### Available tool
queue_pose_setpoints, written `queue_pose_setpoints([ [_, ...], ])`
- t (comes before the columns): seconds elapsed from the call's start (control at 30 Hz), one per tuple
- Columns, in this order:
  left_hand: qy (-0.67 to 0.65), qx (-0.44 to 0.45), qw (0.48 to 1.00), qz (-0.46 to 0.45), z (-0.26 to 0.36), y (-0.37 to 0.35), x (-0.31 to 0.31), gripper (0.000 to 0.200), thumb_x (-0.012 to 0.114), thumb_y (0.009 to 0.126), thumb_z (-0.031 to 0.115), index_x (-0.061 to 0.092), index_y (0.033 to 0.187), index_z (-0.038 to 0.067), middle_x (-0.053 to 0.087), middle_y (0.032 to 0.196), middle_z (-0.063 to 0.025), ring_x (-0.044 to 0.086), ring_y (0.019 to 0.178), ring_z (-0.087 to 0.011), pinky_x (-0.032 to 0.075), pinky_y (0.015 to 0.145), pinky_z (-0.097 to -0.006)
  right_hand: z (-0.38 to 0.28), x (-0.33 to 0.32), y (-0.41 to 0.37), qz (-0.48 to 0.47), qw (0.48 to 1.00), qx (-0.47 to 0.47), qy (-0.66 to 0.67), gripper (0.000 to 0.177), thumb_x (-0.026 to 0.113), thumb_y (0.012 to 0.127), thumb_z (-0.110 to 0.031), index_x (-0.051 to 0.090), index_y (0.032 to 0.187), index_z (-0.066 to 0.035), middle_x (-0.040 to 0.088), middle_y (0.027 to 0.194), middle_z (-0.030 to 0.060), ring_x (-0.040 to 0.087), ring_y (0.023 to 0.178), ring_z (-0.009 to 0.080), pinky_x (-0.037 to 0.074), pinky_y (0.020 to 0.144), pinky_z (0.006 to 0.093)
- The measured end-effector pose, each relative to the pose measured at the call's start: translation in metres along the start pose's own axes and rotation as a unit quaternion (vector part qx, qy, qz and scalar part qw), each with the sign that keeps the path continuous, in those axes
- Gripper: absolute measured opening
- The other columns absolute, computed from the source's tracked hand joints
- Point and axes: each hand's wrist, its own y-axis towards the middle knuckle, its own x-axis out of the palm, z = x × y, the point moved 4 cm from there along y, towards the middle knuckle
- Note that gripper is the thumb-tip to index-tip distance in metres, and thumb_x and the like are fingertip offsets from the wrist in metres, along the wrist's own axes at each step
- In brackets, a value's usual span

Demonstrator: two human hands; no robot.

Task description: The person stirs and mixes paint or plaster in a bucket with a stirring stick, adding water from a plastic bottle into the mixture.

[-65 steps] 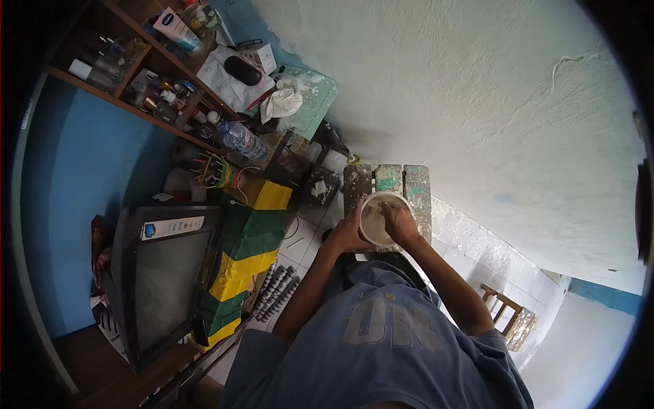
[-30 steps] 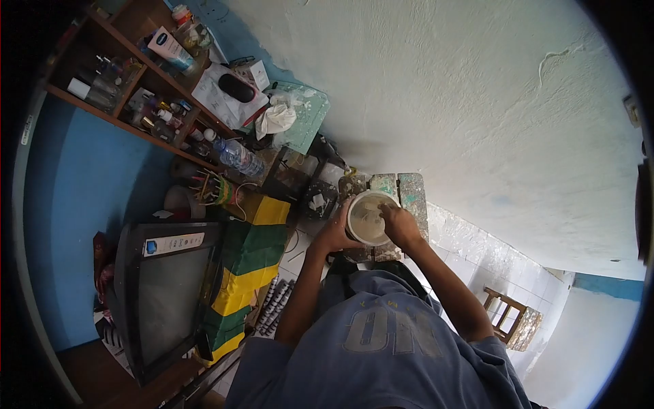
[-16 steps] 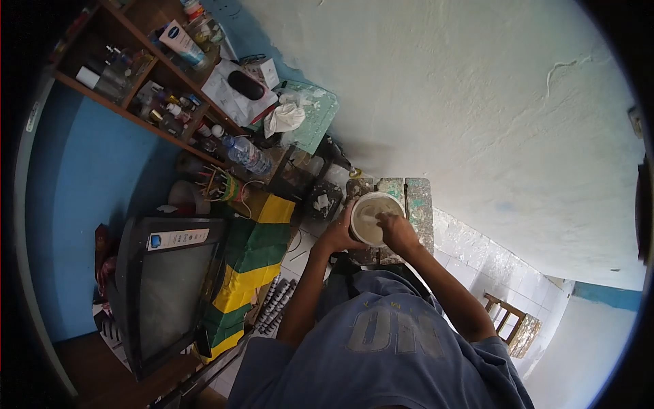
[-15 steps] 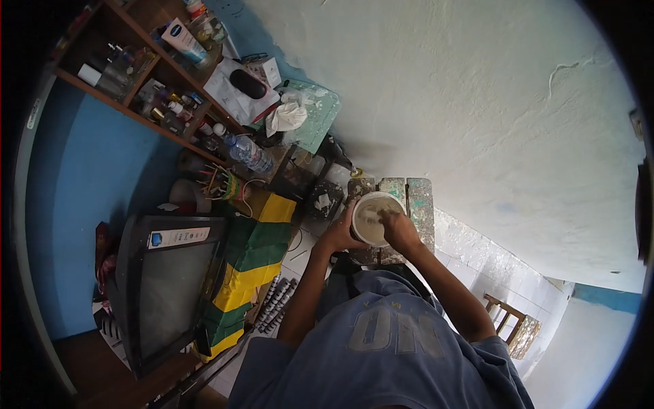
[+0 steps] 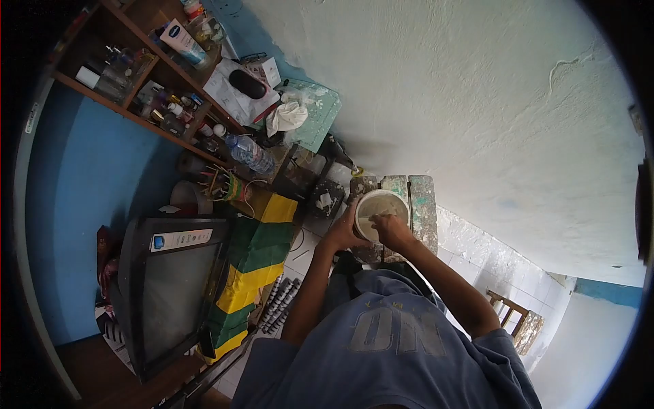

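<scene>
A white round bucket [image 5: 406, 210] stands on a paint-spattered wooden stool [image 5: 424, 211], with a pale greyish mix [image 5: 383, 204] inside. My left hand [image 5: 345, 230] grips the bucket's left side, fingers curved round its wall. Over the near part of the bucket's opening, my right hand [image 5: 392, 232] is closed, with its fingertips down toward the mix. Whatever it holds is mostly hidden by the fingers and too small to name.
To the left are a dark-framed monitor [image 5: 174, 286], a green and yellow cloth [image 5: 255, 252] and a plastic water bottle [image 5: 251, 153]. A shelf [image 5: 146, 80] of toiletries stands upper left. The patchy white wall [image 5: 463, 102] rises beyond the stool. A small wooden chair [image 5: 521, 320] is at right.
My right hand has moved left and slightly nearer to me within the bucket's opening. The left hand stays on the bucket, and the view has shifted slightly.
</scene>
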Motion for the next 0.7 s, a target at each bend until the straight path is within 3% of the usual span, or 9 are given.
queue_pose_setpoints([
  [0.27,0.041,-0.011,0.999,0.006,-0.004,-0.002,0.003,0.135,0.091,0.048,0.032,0.006,0.148,0.006,0.024,0.15,-0.0205,0.03,0.137,-0.0326,0.03,0.111,-0.0384,0.005,-0.025,0.026,0.046,0.994,0.009,-0.099,0.027,0.057,0.079,-0.006,0.062,0.104,0.0,0.065,0.09,0.0216,0.065,0.083,0.0364,0.052,0.072,0.044],
  [0.47,0.01,-0.012,1.0,0.002,-0.008,-0.001,0.003,0.135,0.091,0.047,0.033,0.005,0.148,0.007,0.024,0.151,-0.0194,0.029,0.138,-0.0322,0.029,0.112,-0.0381,0.003,-0.004,0.015,0.017,0.997,-0.007,-0.079,0.026,0.058,0.08,-0.008,0.062,0.105,-0.002,0.066,0.083,0.0202,0.065,0.078,0.0365,0.052,0.067,0.0439],
  [0.57,-0.001,-0.016,1.0,-0.007,-0.001,0.0,0.001,0.135,0.091,0.048,0.032,0.005,0.149,0.008,0.023,0.151,-0.0182,0.029,0.138,-0.0316,0.029,0.112,-0.0379,0.003,-0.002,0.001,0.001,1.0,-0.003,-0.022,0.019,0.057,0.086,-0.012,0.063,0.103,-0.005,0.066,0.087,0.0221,0.064,0.079,0.0395,0.052,0.069,0.0476],
  [0.7,0.011,0.007,1.0,0.006,0.0,-0.001,0.002,0.134,0.091,0.049,0.032,0.005,0.149,0.009,0.021,0.152,-0.0171,0.028,0.138,-0.0307,0.029,0.112,-0.0376,0.003,-0.023,0.004,0.03,0.999,0.024,-0.032,0.017,0.059,0.085,-0.013,0.063,0.099,-0.004,0.065,0.087,0.0224,0.064,0.079,0.0396,0.052,0.067,0.0479],
])
